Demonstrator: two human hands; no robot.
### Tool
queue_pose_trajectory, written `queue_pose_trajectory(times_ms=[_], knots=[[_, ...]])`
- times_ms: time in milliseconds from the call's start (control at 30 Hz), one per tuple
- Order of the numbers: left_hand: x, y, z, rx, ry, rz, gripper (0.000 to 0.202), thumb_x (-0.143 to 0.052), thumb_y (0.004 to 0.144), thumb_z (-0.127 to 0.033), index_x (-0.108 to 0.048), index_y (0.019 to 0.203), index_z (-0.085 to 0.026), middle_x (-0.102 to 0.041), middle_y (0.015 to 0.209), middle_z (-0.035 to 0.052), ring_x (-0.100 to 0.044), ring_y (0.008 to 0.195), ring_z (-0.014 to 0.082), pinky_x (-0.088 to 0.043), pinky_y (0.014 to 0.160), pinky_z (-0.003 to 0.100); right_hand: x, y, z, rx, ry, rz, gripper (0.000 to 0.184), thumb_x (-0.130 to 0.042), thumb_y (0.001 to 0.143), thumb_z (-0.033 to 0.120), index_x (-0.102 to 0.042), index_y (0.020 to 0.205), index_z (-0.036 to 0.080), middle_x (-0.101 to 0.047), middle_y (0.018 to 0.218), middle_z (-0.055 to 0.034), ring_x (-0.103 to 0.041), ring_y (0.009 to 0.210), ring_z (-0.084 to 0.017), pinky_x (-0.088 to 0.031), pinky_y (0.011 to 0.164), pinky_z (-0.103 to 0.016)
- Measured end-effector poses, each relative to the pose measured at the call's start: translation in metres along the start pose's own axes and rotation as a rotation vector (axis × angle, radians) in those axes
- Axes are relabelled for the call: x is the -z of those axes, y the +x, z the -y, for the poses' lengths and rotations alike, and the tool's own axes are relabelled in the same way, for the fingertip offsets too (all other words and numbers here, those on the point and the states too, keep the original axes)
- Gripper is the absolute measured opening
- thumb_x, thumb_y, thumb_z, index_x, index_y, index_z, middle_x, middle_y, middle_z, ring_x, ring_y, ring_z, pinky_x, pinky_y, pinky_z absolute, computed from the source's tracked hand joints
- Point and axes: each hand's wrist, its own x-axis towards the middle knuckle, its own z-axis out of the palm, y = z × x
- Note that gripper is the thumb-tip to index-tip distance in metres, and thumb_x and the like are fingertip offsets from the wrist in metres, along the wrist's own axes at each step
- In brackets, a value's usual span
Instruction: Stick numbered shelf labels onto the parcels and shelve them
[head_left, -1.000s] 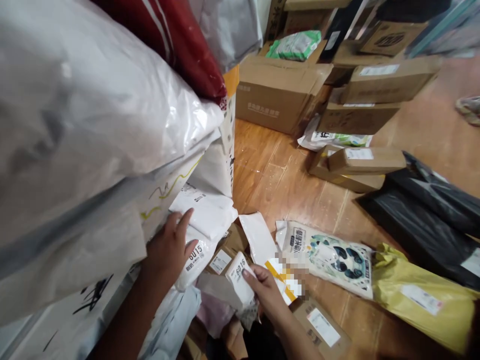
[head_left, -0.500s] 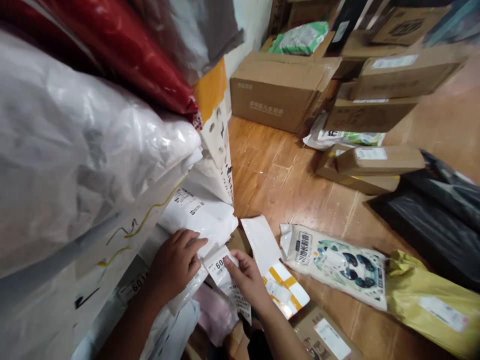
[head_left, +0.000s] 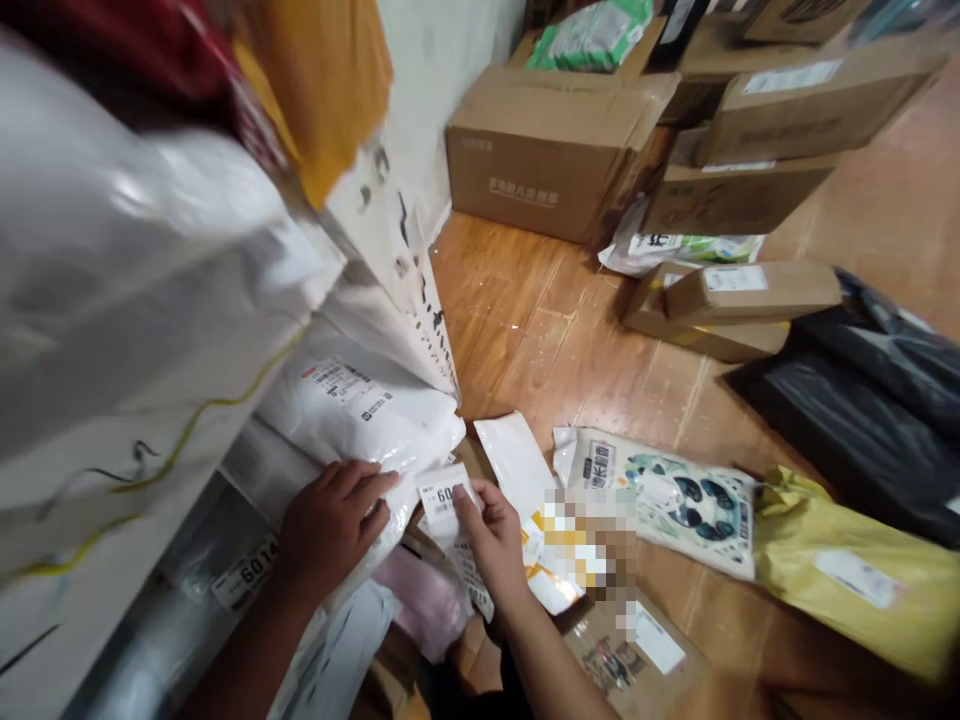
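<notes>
My left hand (head_left: 330,520) lies flat on a white plastic mailer (head_left: 367,420) low in a tall pile of parcels, fingers spread on its lower edge. My right hand (head_left: 491,535) pinches a small white parcel with a printed number label (head_left: 444,500), thumb on the label, holding it against the mailer's edge. Below the hands lie a pink bag (head_left: 427,600) and more soft parcels. A grey bag with a "6014" label (head_left: 244,572) sits to the left of my left forearm.
Big white, red and orange bags (head_left: 150,250) tower on the left. On the wooden floor (head_left: 570,350) lie a panda-print bag (head_left: 675,505), a yellow bag (head_left: 862,570), a black bag (head_left: 862,410), a white-and-yellow mailer (head_left: 525,480) and cardboard boxes (head_left: 555,150) at the back.
My right hand has carried the small labelled parcel up and left to the white mailer. My left hand slid down onto the mailer's lower edge. The view has tilted left.
</notes>
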Motion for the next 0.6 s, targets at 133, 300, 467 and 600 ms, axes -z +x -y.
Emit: queue_pose_trajectory(times_ms=[133,300,467,600], knots=[[0.000,0.001,0.000,-0.034,0.058,-0.001,0.026,-0.055,0.088,-0.019,-0.069,0.109,-0.024,-0.067,0.101,0.0031,-0.060,0.091,0.0210,-0.046,0.082,0.034,-0.005,0.005,0.004,0.015,0.012,-0.039,0.039,-0.066,0.079,0.054,-0.066,0.084,0.016,-0.064,0.070,-0.0029,-0.050,0.059,-0.013,-0.042,0.054,-0.024],[0.001,0.001,-0.001,-0.050,0.097,-0.027,0.026,-0.056,0.087,-0.020,-0.069,0.109,-0.026,-0.068,0.101,0.0023,-0.060,0.090,0.0209,-0.046,0.080,0.034,-0.009,0.003,0.008,-0.017,0.031,-0.067,0.043,-0.067,0.075,0.058,-0.067,0.084,0.016,-0.065,0.070,-0.0036,-0.052,0.058,-0.014,-0.043,0.053,-0.025],[-0.003,-0.001,0.004,-0.108,0.121,-0.061,0.024,-0.052,0.087,-0.013,-0.066,0.104,-0.022,-0.068,0.096,0.0040,-0.059,0.089,0.0219,-0.046,0.087,0.036,-0.012,0.001,0.002,0.010,0.078,-0.077,0.041,-0.067,0.076,0.057,-0.066,0.085,0.017,-0.065,0.070,-0.0028,-0.052,0.057,-0.013,-0.043,0.053,-0.025],[-0.008,-0.013,0.017,-0.184,0.045,-0.351,0.016,-0.045,0.083,-0.014,-0.057,0.090,-0.021,-0.061,0.082,0.0057,-0.056,0.079,0.0221,-0.044,0.091,0.045,-0.001,-0.003,0.021,0.171,0.051,-0.146,0.031,-0.063,0.084,0.049,-0.065,0.089,0.019,-0.066,0.078,-0.0030,-0.057,0.067,-0.016,-0.047,0.062,-0.027]])
